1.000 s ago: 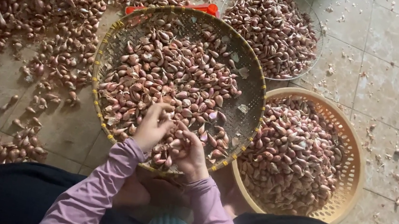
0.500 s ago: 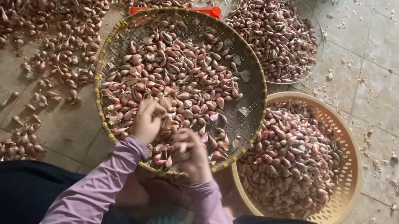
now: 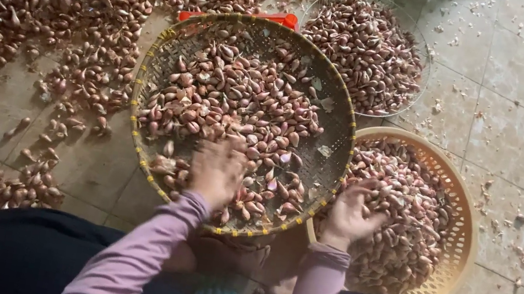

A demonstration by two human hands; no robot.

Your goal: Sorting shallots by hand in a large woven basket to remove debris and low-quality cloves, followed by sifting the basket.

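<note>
Woven sieve tray (image 3: 170, 59), centre frame: garlic cloves (image 3: 234, 102). Left hand (image 3: 218, 171), blurred, flat on cloves; grip apparently open. Right hand (image 3: 350, 216) over yellow basket (image 3: 465, 237), lower right, fingers loosely curled; contents indiscernible.

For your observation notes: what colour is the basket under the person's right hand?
Yellow-orange plastic basket, holding garlic cloves, beneath the right hand. Seen in the head view.
</note>
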